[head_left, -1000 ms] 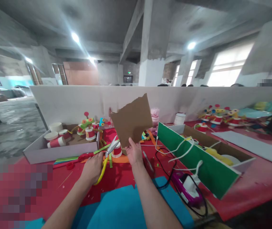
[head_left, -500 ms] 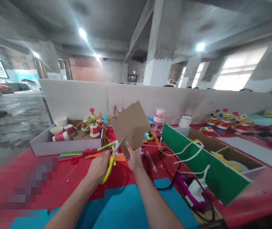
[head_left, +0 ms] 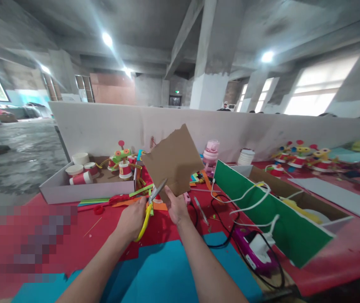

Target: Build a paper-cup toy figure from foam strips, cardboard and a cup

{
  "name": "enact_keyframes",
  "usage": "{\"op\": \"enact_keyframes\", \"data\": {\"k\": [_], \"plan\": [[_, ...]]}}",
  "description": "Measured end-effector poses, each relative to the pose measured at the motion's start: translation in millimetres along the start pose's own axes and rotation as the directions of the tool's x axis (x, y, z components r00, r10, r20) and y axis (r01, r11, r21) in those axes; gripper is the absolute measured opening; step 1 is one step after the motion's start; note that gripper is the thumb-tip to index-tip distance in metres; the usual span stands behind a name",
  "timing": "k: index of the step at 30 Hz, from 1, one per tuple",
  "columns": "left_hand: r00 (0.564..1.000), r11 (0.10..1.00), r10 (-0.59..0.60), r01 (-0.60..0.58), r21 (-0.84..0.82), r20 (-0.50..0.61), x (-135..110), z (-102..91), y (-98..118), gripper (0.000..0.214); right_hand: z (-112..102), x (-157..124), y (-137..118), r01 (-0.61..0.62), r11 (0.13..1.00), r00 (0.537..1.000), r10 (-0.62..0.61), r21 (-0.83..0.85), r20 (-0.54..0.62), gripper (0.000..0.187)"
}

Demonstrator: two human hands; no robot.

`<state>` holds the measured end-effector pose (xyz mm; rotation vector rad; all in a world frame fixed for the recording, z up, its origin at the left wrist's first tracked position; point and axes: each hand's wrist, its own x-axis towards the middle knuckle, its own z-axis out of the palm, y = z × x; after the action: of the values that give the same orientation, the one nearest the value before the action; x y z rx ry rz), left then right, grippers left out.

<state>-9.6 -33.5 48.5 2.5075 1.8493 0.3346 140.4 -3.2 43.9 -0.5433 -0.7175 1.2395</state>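
Observation:
My left hand (head_left: pixel 132 219) is closed around the yellow handles of a pair of scissors (head_left: pixel 149 216). The metal blades point up and right, lying across the lower left edge of a piece of brown cardboard (head_left: pixel 175 158). I cannot tell whether the blades are biting into it. My right hand (head_left: pixel 176 207) pinches the cardboard at its bottom, thumb in front. The sheet is raised above the table, with an uneven top edge and a notch on its right side. Sheets of blue paper (head_left: pixel 164 269) lie beneath my forearms.
A white box (head_left: pixel 87 192) with paper cups and a green figure stands left. To the right are a green-sided box (head_left: pixel 268 214), white cables, a purple power strip (head_left: pixel 254 252) and a pink bottle (head_left: pixel 210 158). A white partition (head_left: pixel 120 122) runs along the back.
The cardboard has risen a little and tilted slightly, its top edge now higher against the partition. Both hands keep their grips, the scissors staying at its lower left edge. The view has shifted slightly.

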Motion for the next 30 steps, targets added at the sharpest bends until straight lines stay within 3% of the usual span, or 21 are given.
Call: {"op": "enact_keyframes", "data": {"k": [5,9,14,20,30], "plan": [[1.000,0.999,-0.017,0.018,-0.030,0.020,-0.3,-2.6,2.4,0.022,-1.6,2.6,2.2,0.026,1.000,1.000,-0.026,-0.013,0.000,0.040],[0.998,0.996,-0.062,0.063,-0.056,0.018,-3.2,-6.7,5.1,0.034,-5.0,4.5,6.1,0.050,0.998,0.998,-0.049,-0.039,0.035,0.046],[0.999,0.996,0.026,-0.029,-0.088,-0.034,-3.5,-1.6,5.7,0.048,-6.5,5.7,8.4,0.035,0.999,0.998,-0.033,-0.041,0.050,0.048],[0.998,0.993,0.018,-0.026,-0.114,-0.068,0.1,6.5,3.7,0.057,-3.6,3.5,6.2,-0.062,0.998,0.996,0.062,0.012,0.059,0.031],[0.996,0.990,0.018,-0.030,-0.137,-0.090,0.3,6.5,4.0,0.046,-2.8,2.1,5.0,-0.077,0.995,0.994,0.073,0.055,0.075,0.033]]}}
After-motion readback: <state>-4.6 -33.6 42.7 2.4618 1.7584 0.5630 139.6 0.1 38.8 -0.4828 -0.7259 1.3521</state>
